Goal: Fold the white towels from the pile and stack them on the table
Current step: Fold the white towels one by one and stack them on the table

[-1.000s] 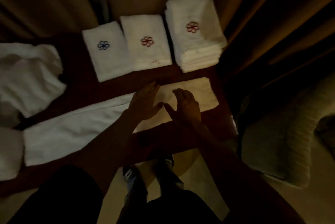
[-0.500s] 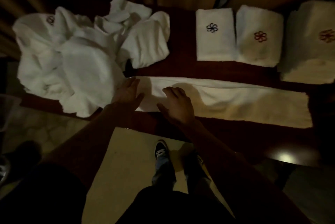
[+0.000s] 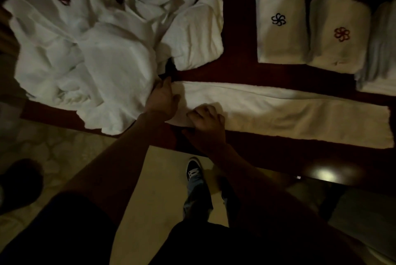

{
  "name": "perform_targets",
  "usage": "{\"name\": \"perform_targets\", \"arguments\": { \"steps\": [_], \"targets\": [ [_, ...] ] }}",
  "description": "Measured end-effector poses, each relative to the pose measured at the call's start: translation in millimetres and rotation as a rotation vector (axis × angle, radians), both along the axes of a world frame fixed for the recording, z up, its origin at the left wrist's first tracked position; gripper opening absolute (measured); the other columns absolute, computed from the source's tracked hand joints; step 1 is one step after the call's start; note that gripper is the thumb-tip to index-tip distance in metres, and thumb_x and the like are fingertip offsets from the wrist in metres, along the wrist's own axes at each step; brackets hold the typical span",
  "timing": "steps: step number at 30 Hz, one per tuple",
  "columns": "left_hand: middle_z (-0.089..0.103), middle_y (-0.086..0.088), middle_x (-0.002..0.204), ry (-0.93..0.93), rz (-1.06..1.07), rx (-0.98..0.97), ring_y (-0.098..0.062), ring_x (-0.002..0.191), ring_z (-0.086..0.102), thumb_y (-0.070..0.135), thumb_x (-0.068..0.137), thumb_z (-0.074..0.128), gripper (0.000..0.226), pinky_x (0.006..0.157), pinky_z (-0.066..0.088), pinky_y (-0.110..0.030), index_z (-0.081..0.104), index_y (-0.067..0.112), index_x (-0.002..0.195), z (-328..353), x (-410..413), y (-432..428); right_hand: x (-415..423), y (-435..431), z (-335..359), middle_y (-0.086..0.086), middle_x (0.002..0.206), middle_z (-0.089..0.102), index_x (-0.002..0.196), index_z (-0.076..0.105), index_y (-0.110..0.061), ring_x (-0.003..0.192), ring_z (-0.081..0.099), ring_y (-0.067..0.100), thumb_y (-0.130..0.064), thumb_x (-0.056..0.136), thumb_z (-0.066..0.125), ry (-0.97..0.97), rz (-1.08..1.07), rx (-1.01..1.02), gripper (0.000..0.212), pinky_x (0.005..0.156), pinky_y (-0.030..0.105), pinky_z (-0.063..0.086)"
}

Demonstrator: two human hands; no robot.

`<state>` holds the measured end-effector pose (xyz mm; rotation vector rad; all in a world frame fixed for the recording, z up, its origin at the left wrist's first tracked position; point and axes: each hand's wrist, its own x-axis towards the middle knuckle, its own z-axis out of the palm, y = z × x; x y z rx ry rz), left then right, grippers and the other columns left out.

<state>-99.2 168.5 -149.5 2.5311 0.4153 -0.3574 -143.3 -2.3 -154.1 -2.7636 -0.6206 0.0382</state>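
- Long white towel strip (image 3: 278, 112) lies on the dark tabletop (image 3: 235, 69), right of the crumpled white towel pile (image 3: 85, 61).
- Left hand (image 3: 164, 98) rests straight-fingered on the strip's left end.
- Right hand (image 3: 206, 123) curls just beside it on the strip; grip unclear.

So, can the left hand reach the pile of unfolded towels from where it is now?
Probably yes. The left hand rests on the left end of the long towel, right beside the pile of unfolded towels, and nothing stands between them.
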Motion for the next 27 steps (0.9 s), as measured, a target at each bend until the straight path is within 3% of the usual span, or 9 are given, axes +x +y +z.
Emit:
{"name": "perform_targets", "arguments": {
  "steps": [5,8,12,16,18,20,22,24,27],
  "targets": [
    [0.057,-0.022,0.122,0.007,0.024,-0.027,-0.037,0.115,0.053,0.030,0.094,0.064,0.046,0.090,0.040,-0.037,0.054,-0.001,0.126,1,3,-4,-1,14,-4,0.005,0.094,0.065,0.084,0.067,-0.017,0.097,0.061,0.035,-0.040,0.062,0.072,-0.074,-0.066,-0.164,0.032,0.074,0.040,0.039],
    [0.056,-0.011,0.106,-0.002,0.062,-0.092,-0.027,0.098,0.055,0.031,0.090,0.066,0.039,0.078,0.037,-0.030,0.058,0.003,0.116,5,4,-4,-2,14,-6,0.005,0.089,0.065,0.079,0.066,-0.016,0.097,0.061,0.033,-0.034,0.064,0.067,-0.098,-0.028,-0.167,0.023,0.072,0.039,0.037],
    [0.053,-0.004,0.100,0.023,0.106,-0.165,-0.022,0.092,0.053,0.035,0.091,0.065,0.039,0.076,0.037,-0.029,0.054,0.009,0.118,13,10,-4,-2,5,-6,0.005,0.087,0.065,0.080,0.066,-0.014,0.090,0.062,0.033,-0.030,0.075,0.060,-0.058,0.034,-0.059,0.018,0.066,0.038,0.042],
    [0.057,-0.005,0.100,0.063,0.205,-0.236,-0.026,0.098,0.057,0.039,0.091,0.066,0.040,0.079,0.040,-0.031,0.056,0.009,0.114,27,21,-9,1,-5,3,0.005,0.083,0.062,0.082,0.064,-0.013,0.075,0.059,0.030,-0.029,0.081,0.057,0.003,-0.007,0.121,0.017,0.057,0.036,0.047],
    [0.056,0.000,0.099,0.040,0.249,-0.281,-0.024,0.098,0.058,0.040,0.090,0.067,0.037,0.081,0.043,-0.032,0.058,0.012,0.113,38,29,-17,6,-12,13,0.003,0.084,0.059,0.087,0.061,-0.014,0.076,0.057,0.026,-0.041,0.085,0.059,0.001,-0.040,0.187,0.027,0.057,0.035,0.045],
    [0.056,0.003,0.107,0.026,0.273,-0.374,-0.020,0.103,0.056,0.041,0.091,0.067,0.045,0.091,0.047,-0.036,0.058,0.012,0.124,50,36,-31,10,-18,30,0.002,0.085,0.058,0.092,0.059,-0.014,0.076,0.057,0.023,-0.060,0.090,0.055,0.012,-0.070,0.249,0.046,0.059,0.036,0.043],
    [0.056,0.004,0.107,0.017,0.290,-0.461,-0.018,0.102,0.056,0.040,0.091,0.067,0.044,0.093,0.049,-0.037,0.057,0.015,0.125,65,43,-52,17,-25,50,0.002,0.083,0.059,0.089,0.056,-0.015,0.073,0.059,0.023,-0.060,0.086,0.063,0.031,-0.120,0.294,0.045,0.059,0.035,0.045],
    [0.059,0.008,0.096,0.010,0.298,-0.524,-0.014,0.093,0.058,0.038,0.090,0.068,0.034,0.088,0.050,-0.034,0.059,0.017,0.117,77,49,-72,24,-33,66,0.002,0.079,0.059,0.085,0.055,-0.014,0.070,0.062,0.025,-0.049,0.079,0.070,0.043,-0.166,0.344,0.039,0.058,0.034,0.048],
    [0.067,0.003,0.091,-0.027,0.303,-0.612,-0.013,0.086,0.065,0.032,0.090,0.070,0.029,0.075,0.053,-0.028,0.065,0.010,0.108,95,60,-106,30,-61,87,0.001,0.074,0.059,0.078,0.053,-0.015,0.066,0.062,0.023,-0.051,0.077,0.065,-0.020,-0.250,0.374,0.038,0.055,0.035,0.050]
  ]
}}
